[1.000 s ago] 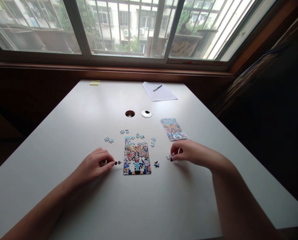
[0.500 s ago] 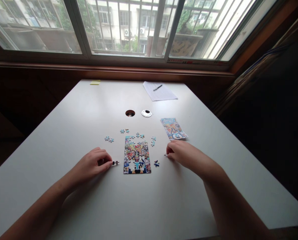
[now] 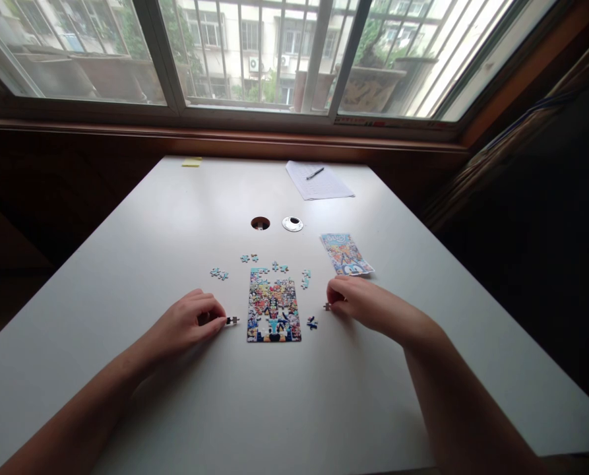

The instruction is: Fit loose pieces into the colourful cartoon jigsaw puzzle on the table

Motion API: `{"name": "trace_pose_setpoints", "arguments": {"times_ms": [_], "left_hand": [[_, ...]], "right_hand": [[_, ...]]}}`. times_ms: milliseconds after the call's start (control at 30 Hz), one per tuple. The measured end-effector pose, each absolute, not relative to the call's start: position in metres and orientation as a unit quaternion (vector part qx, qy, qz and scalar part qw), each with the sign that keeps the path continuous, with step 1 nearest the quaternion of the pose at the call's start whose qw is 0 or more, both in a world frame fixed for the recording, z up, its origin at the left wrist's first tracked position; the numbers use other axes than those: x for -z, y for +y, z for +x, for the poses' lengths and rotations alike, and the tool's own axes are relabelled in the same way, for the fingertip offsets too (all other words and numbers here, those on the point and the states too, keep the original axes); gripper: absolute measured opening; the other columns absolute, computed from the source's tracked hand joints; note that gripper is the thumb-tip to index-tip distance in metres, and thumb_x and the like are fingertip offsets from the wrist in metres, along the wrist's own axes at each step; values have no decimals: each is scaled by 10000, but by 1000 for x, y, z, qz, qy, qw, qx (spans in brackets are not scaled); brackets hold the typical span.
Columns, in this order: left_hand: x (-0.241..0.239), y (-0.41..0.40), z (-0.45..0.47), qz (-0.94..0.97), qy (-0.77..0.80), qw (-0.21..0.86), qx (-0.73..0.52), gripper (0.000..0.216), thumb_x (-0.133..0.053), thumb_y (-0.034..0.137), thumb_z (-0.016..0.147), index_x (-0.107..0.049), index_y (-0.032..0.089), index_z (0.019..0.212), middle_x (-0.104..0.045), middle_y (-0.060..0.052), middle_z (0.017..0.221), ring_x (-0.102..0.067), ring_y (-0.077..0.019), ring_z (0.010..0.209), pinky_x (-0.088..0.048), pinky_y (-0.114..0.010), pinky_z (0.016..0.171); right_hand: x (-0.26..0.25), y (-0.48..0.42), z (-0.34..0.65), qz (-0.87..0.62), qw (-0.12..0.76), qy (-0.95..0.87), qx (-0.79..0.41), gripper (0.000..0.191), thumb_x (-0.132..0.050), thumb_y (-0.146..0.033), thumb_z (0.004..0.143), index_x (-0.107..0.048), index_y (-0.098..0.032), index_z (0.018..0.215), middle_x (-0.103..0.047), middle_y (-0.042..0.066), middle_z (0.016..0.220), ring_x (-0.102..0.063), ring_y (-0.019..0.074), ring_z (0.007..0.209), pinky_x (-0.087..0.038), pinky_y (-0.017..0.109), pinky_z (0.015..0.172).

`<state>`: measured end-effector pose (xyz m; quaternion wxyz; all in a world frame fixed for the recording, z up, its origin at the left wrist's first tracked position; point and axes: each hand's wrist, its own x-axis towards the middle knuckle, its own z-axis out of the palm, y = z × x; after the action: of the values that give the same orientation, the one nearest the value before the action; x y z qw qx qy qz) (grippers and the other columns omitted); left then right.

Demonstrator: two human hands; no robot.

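Observation:
A partly assembled jigsaw puzzle [image 3: 273, 307] lies on the white table, with gaps near its top and lower part. To its left, my left hand [image 3: 195, 323] pinches a small puzzle piece [image 3: 233, 320] between thumb and fingertips. Over on the right, my right hand [image 3: 358, 300] has its fingers closed on another puzzle piece [image 3: 326, 307], mostly hidden by the fingertips. Loose pieces [image 3: 312, 322] rest between the puzzle and my right hand. More loose pieces lie beyond the puzzle, in small groups [image 3: 219, 273] at the upper left, top and upper right [image 3: 305, 279].
A colourful picture sheet [image 3: 347, 254] lies just beyond my right hand. Farther back are a round hole [image 3: 260, 223] in the table, a silver ring-shaped cover [image 3: 293, 224], papers [image 3: 324, 188] with a pen [image 3: 315, 173], and a yellow note [image 3: 192, 161]. A window [image 3: 254, 59] stands behind.
The whole view has shifted slightly, moving the table's things a little to the right. My right hand has come slightly nearer the puzzle, and more of its piece shows.

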<state>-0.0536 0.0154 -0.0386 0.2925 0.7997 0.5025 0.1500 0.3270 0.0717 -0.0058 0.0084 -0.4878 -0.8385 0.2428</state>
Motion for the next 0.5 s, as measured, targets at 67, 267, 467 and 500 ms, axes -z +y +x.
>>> {"name": "trace_pose_setpoints", "arguments": {"times_ms": [67, 267, 467, 500], "left_hand": [[38, 15, -53, 800, 500, 294, -151, 210, -559, 377, 929, -682, 225, 851, -667, -28, 859, -570, -197, 858, -435, -287, 758], [36, 14, -51, 798, 500, 305, -144, 192, -554, 347, 929, -675, 219, 852, -640, -29, 890, -552, -193, 879, -432, -288, 772], [33, 9, -48, 808, 487, 298, -144, 139, -543, 283, 911, -626, 200, 836, -594, -36, 955, -524, -199, 930, -438, -296, 806], [33, 8, -48, 810, 486, 293, -145, 132, -540, 276, 907, -617, 197, 834, -588, -39, 965, -519, -202, 937, -439, -302, 815]], "right_hand": [[1, 73, 324, -486, 43, -829, -273, 111, -556, -176, 889, -628, -220, 817, -696, 39, 941, -624, 194, 880, -456, 297, 746], [-2, 62, 284, -413, 133, -798, -418, 88, -592, -201, 906, -677, -219, 896, -706, 9, 917, -639, 150, 827, -486, 266, 735], [11, 49, 235, -359, 179, -827, -394, 128, -643, -123, 877, -727, -219, 864, -720, 1, 895, -633, 157, 906, -465, 286, 828], [12, 48, 230, -358, 181, -831, -386, 133, -649, -117, 872, -735, -219, 865, -727, 2, 898, -634, 161, 919, -461, 291, 843]]}}
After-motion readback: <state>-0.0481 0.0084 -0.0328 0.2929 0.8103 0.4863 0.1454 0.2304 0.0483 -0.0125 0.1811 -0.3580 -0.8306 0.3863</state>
